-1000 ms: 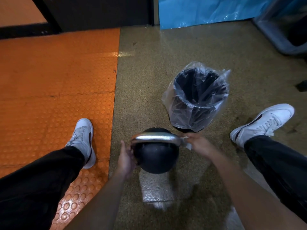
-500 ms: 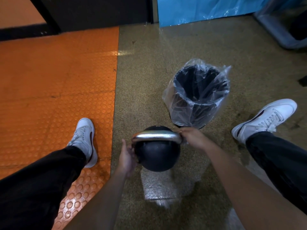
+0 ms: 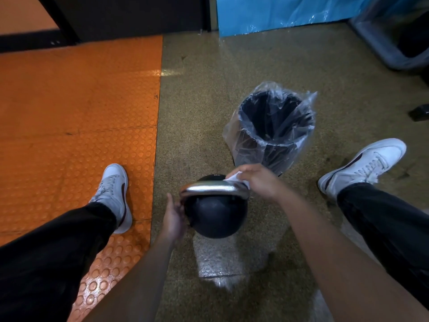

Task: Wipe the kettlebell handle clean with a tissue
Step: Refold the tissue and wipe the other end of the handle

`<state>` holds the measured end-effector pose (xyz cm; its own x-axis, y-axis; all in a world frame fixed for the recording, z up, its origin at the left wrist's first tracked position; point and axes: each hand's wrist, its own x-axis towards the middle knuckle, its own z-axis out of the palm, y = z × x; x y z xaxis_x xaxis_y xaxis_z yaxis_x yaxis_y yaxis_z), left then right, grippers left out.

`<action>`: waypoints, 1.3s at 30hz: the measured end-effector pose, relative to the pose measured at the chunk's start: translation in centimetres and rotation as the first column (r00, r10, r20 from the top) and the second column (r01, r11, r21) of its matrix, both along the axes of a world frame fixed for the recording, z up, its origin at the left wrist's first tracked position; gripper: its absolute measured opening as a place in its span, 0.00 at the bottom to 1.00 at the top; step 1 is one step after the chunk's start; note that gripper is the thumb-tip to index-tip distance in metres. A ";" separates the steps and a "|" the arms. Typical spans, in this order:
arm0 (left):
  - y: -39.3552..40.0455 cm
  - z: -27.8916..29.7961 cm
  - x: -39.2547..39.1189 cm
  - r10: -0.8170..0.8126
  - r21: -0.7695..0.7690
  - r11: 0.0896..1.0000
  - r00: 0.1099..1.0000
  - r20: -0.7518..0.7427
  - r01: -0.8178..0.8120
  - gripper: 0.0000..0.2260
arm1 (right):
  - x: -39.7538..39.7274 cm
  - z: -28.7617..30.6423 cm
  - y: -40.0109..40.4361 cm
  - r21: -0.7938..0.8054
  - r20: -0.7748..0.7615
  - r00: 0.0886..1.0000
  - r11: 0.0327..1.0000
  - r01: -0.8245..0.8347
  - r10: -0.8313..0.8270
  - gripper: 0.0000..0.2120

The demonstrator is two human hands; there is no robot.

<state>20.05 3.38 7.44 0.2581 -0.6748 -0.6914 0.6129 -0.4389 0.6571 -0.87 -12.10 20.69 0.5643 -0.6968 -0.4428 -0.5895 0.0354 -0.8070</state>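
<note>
The black kettlebell [image 3: 214, 216] stood on the speckled floor [image 3: 204, 108], near the lined bin [image 3: 274, 129]. The right hand [image 3: 257, 181] pinched a white tissue [image 3: 235, 178] against the chrome handle's [image 3: 212, 189] right end; the left hand [image 3: 174, 217] lay open-fingered against the ball's left side.

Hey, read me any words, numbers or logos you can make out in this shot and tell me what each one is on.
Small pale marking on the top of the black kettlebell, near its far edge: too small and blurred to read.
Dark swoosh-like stripe on the side of each white sneaker: a shape, no lettering.
Nothing else carries text.
</note>
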 end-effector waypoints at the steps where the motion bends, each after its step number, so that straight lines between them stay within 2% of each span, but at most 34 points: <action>1: -0.1 -0.1 0.0 0.001 -0.001 1.000 1.000 0.004 -0.001 0.34 | -0.5 0.0 0.0 -0.003 0.016 1.000 1.000 0.021 -0.021 0.15; 7: 0.1 -0.2 0.0 -0.018 -0.015 1.000 0.999 0.027 0.019 0.32 | -2.9 -3.2 1.1 0.086 -0.074 0.987 0.985 0.149 -0.143 0.15; 12: 0.0 -0.4 0.1 0.003 -0.002 1.000 1.000 0.005 -0.003 0.32 | -0.4 -0.4 0.2 0.023 0.001 1.000 1.000 0.003 -0.003 0.13; 15: -0.1 -0.6 0.2 0.002 -0.007 1.000 1.000 0.014 -0.002 0.32 | -2.2 -0.4 0.1 0.088 0.065 0.988 0.987 0.135 -0.141 0.14; 19: 0.2 -0.9 0.3 0.001 0.003 1.000 1.000 0.023 -0.001 0.33 | -3.6 -3.6 1.5 0.139 -0.076 0.975 0.966 0.217 -0.208 0.11; 21: 0.2 -0.8 0.4 -0.005 -0.004 1.000 1.000 0.021 0.005 0.34 | -2.8 -4.4 1.6 0.177 -0.080 0.970 0.955 0.239 -0.228 0.12; 25: 0.2 -0.8 0.4 -0.005 -0.014 1.000 1.000 0.001 0.005 0.34 | -1.4 -2.4 0.5 0.143 0.050 0.982 0.975 0.172 -0.180 0.13; 27: 0.2 -0.8 0.3 -0.011 -0.017 1.000 1.000 0.014 0.011 0.35 | -2.2 -1.8 0.4 0.169 0.114 0.968 0.965 0.202 -0.223 0.13; 29: 0.3 -0.9 0.3 -0.012 -0.013 1.000 1.000 0.021 0.012 0.36 | -3.4 -2.9 0.7 0.157 0.059 0.961 0.953 0.258 -0.270 0.13; 31: 0.4 -0.9 0.3 -0.008 -0.004 1.000 1.000 0.021 0.008 0.36 | -3.8 -4.0 1.4 0.158 -0.054 0.977 0.965 0.211 -0.205 0.12; 33: 0.3 -1.0 0.4 -0.009 0.001 1.000 1.000 0.025 0.009 0.38 | -3.1 -4.5 1.4 0.155 -0.098 0.983 0.974 0.168 -0.154 0.12; 37: 0.2 -1.1 0.4 0.006 0.013 1.000 1.000 0.008 -0.006 0.33 | -1.2 -0.9 0.4 0.075 0.008 0.999 0.997 0.036 -0.037 0.14; 39: 0.1 -1.2 0.4 0.002 0.006 1.000 1.000 0.003 -0.002 0.33 | -1.4 0.0 0.2 0.093 0.089 0.995 0.995 0.039 -0.048 0.14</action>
<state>20.49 3.45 6.24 0.2611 -0.6700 -0.6949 0.6120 -0.4418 0.6559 -2.27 -11.90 20.70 0.5750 -0.6809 -0.4537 -0.5104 0.1349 -0.8493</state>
